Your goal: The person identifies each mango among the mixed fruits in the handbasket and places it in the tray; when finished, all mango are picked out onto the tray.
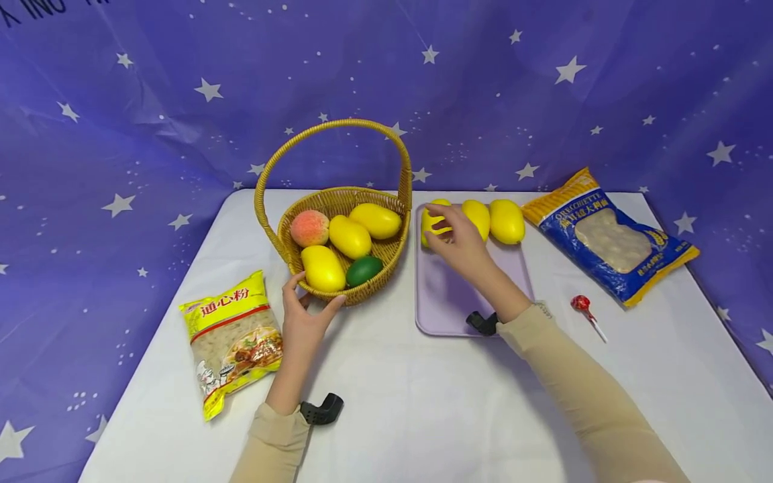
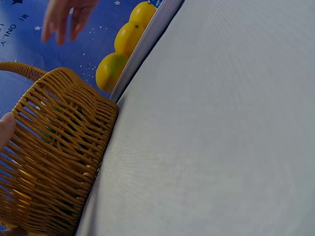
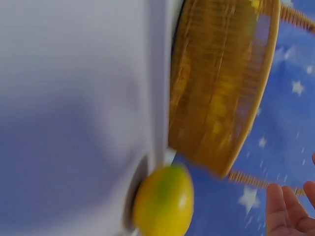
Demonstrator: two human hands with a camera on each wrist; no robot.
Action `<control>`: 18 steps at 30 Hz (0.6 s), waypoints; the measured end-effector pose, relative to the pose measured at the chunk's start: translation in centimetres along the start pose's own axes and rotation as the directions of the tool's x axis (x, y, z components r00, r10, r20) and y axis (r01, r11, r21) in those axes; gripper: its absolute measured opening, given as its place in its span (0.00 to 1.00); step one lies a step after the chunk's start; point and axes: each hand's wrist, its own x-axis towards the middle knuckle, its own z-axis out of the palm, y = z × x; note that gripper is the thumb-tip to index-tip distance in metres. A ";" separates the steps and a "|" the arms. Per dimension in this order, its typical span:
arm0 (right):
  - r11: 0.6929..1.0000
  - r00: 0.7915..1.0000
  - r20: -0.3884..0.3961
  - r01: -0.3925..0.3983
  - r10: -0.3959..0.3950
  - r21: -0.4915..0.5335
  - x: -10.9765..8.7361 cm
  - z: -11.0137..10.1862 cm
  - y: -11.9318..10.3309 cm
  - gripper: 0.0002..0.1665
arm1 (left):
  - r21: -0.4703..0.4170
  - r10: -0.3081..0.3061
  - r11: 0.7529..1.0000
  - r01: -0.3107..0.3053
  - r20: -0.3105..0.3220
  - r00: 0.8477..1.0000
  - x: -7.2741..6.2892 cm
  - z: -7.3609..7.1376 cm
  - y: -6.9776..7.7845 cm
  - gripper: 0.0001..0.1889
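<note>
A woven basket (image 1: 392, 265) with a tall handle holds yellow mangoes (image 1: 350, 237), a peach (image 1: 310, 228) and a dark green fruit (image 1: 364, 271). My left hand (image 1: 304, 322) grips the basket's front left rim between thumb and fingers; in the left wrist view the thumb (image 2: 6, 129) lies against the wicker (image 2: 59, 162). My right hand (image 1: 461, 245) is over the leftmost mango (image 1: 426, 231) on a lilac tray (image 1: 449, 302), fingers spread and holding nothing. In the right wrist view its fingers (image 3: 278, 209) are apart from the mango (image 3: 165, 204).
Two more mangoes (image 1: 506, 221) lie along the tray's far edge. A blue orecchiette bag (image 1: 616, 238) and a red lollipop (image 1: 581, 304) lie to the right. At the left lies a yellow pasta bag (image 1: 232, 342). A starry purple cloth (image 1: 483, 87) hangs behind the white table.
</note>
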 end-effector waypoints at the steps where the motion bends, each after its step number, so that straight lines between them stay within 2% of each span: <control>1: 1.000 1.000 0.025 0.009 -0.009 0.000 0.1 0.7 -0.5 0.29 | -0.002 0.001 1.000 -0.001 0.000 1.000 0.0 0.0 0.0 0.48; 5: 0.999 0.993 0.117 0.038 -0.033 -0.037 1.0 3.4 -2.3 0.32 | -0.009 0.002 1.000 -0.002 0.001 1.000 0.0 0.0 -0.1 0.48; 8: 0.992 0.982 0.187 0.042 -0.019 -0.120 2.0 5.4 -3.2 0.34 | -0.014 0.016 1.000 -0.016 -0.008 1.000 0.0 -0.1 -0.2 0.48; 13: 0.956 0.955 0.275 -0.026 0.110 -0.294 3.4 8.3 -4.1 0.41 | -0.016 0.041 0.999 -0.042 -0.017 0.999 0.1 0.0 -0.3 0.46; 18: 0.901 0.919 0.303 -0.108 0.252 -0.419 4.2 10.1 -4.2 0.45 | -0.018 0.046 0.999 -0.046 -0.004 0.999 0.1 0.2 -0.2 0.46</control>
